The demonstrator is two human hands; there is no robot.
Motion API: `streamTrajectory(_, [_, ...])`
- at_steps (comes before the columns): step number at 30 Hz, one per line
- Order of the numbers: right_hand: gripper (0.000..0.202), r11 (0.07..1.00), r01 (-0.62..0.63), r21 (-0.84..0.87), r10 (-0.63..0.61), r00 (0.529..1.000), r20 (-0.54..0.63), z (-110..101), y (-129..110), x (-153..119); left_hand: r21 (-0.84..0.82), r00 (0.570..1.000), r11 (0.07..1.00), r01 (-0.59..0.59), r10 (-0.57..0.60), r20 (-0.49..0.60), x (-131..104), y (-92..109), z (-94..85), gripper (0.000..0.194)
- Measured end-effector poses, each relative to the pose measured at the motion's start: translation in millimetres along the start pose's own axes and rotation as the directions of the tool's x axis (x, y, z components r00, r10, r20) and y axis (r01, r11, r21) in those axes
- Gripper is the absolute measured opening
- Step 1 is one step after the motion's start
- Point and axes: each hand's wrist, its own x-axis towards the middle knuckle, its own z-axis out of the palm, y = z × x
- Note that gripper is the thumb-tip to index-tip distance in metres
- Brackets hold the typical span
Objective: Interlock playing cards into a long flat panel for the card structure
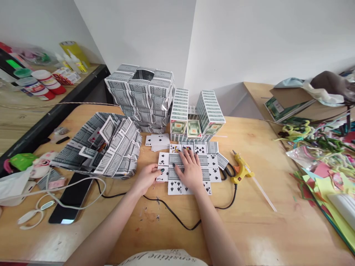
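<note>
Playing cards lie joined in a flat panel on the table before me, some face up round the edge and some showing grey patterned backs (pixel 203 160) in the middle. My right hand (pixel 190 171) rests flat on the panel with fingers spread. At its left edge, my left hand (pixel 149 178) pinches the three of spades (pixel 163 174) between thumb and fingers. Above that sits the four of spades (pixel 163 159). A small pile of loose cards (pixel 157 140), a two on top, lies just behind. To the right is a yellow glue gun (pixel 242 169) with a clear glue stick.
Behind the panel stand stacked card boxes (pixel 210 111) and a tall box built of cards (pixel 141 98). An open card-built container (pixel 119 147) is on the left, near a phone (pixel 72 199). A black cord (pixel 177 218) crosses in front. Craft scraps (pixel 318 173) cover the right side.
</note>
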Motion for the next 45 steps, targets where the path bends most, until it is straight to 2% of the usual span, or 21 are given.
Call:
streamTrajectory(8, [0.053,1.000,-0.001,0.002,0.001,1.000,0.008,0,0,-1,0.065,0.998,0.996,-0.069,0.069,-0.009,6,-7,-3.8,0.030])
streamTrajectory(21, [0.054,1.000,0.013,-0.003,-0.013,1.000,0.003,0,0,-1,0.023,0.993,0.995,-0.095,0.093,0.080,5,-3,-3.4,0.036])
streamTrajectory(27, [0.052,0.995,0.035,0.092,-0.030,0.998,-0.064,1,5,-5,0.159,0.970,0.965,-0.211,0.226,-0.086,8,-4,12.5,0.031])
streamTrajectory(29, [0.047,0.988,0.030,0.151,-0.014,0.994,-0.109,0,6,-8,0.176,0.968,0.960,-0.216,0.235,-0.090,7,-2,14.6,0.030])
streamTrajectory(34, [0.041,0.969,0.004,0.247,0.047,0.979,-0.198,-11,11,-11,0.183,0.973,0.961,-0.206,0.221,-0.067,1,5,4.3,0.031])
streamTrajectory(37, [0.043,0.970,-0.076,0.230,0.127,0.968,-0.215,-22,22,-11,0.214,0.980,0.957,-0.198,0.197,0.023,-1,9,-8.1,0.036])
streamTrajectory(41, [0.050,0.981,-0.152,0.120,0.164,0.981,-0.102,-32,41,-13,0.376,0.968,0.895,-0.242,0.198,0.154,3,16,-20.0,0.038])
streamTrajectory(43, [0.052,0.985,-0.164,0.063,0.167,0.985,-0.049,-35,47,-15,0.480,0.957,0.828,-0.289,0.250,0.145,7,23,-21.3,0.041])
streamTrajectory(45, [0.053,0.984,-0.179,0.013,0.179,0.984,-0.017,-38,50,-17,0.632,0.936,0.711,-0.307,0.347,0.064,8,30,-18.4,0.044])
